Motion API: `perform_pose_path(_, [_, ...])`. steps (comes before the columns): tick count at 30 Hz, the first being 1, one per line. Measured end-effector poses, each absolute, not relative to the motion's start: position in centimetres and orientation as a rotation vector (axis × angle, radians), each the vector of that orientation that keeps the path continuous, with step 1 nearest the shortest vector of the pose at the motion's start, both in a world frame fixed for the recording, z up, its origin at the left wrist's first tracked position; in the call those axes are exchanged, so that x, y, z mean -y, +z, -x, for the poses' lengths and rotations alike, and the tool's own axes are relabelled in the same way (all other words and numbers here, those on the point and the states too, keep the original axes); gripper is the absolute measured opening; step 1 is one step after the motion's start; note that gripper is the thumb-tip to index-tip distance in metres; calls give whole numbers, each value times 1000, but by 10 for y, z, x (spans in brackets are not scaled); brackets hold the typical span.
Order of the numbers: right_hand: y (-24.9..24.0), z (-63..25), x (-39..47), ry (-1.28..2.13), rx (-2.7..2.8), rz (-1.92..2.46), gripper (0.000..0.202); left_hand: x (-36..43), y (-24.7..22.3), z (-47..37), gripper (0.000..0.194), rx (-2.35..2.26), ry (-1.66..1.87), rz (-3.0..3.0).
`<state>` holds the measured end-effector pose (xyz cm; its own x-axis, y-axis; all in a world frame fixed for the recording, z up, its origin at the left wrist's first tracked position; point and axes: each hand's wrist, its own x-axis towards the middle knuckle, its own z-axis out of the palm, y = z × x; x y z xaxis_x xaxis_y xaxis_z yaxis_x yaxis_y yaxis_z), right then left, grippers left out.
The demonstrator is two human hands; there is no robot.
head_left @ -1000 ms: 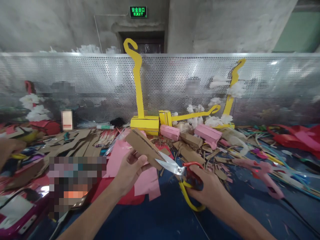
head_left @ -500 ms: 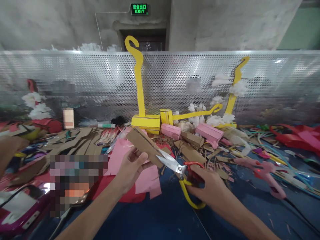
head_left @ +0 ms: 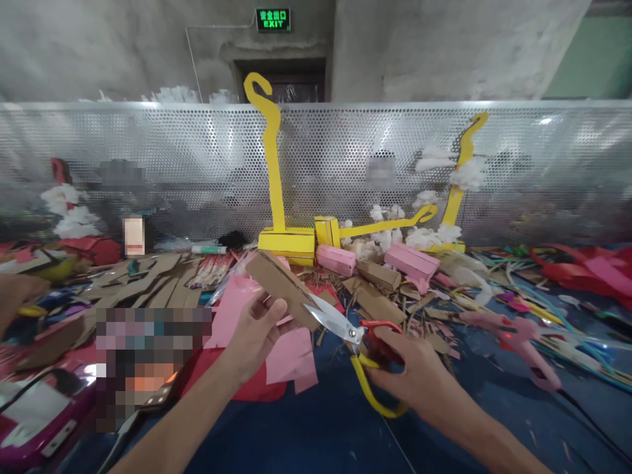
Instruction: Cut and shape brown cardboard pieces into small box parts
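My left hand [head_left: 259, 329] pinches a strip of brown cardboard [head_left: 279, 286] from its lower side, thumb in front. The strip slants down to the right above the table. In my right hand [head_left: 402, 362] is a pair of scissors [head_left: 353, 334] with one red and one yellow handle. Its blades lie close together at the strip's right part; whether they cut into it I cannot tell. Beneath my left hand are pink paper sheets [head_left: 291, 359] and a red sheet [head_left: 257, 385].
A pink glue gun [head_left: 523, 339] with a cord lies at the right. Yellow paper hooks on blocks [head_left: 286, 245] and pink blocks [head_left: 412, 263] line the back, before a perforated metal panel [head_left: 326, 164]. Cardboard pieces [head_left: 153, 276] are at left, near another person's hand [head_left: 20, 293].
The scissor blades look a little closer together than before. The whole view has shifted slightly; both hands keep nearly the same place and the same hold.
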<state>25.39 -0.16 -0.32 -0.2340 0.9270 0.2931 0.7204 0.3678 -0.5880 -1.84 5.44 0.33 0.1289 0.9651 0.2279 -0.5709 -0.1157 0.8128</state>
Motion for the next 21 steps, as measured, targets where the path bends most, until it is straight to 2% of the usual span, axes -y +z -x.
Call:
perform_pose_path(9, [-4,-253,2,426,2056,1456,3,-54,3,19,26,-557,1422,-954])
perform_pose_path(12, [-8,-253,-2,400,2029,1484,7,-56,2,19,27,-563,1418,-979])
perform_pose_path(15, [-11,-252,-3,337,2007,1513,19,-56,2,18,35,-572,1407,-1018])
perform_pose_path(19, [-9,-249,2,284,1981,1616,56,-52,5,14,41,-614,1404,-1034])
perform_pose_path(21, [-6,-247,5,285,1990,1628,63,-50,5,14,41,-633,1394,-1053])
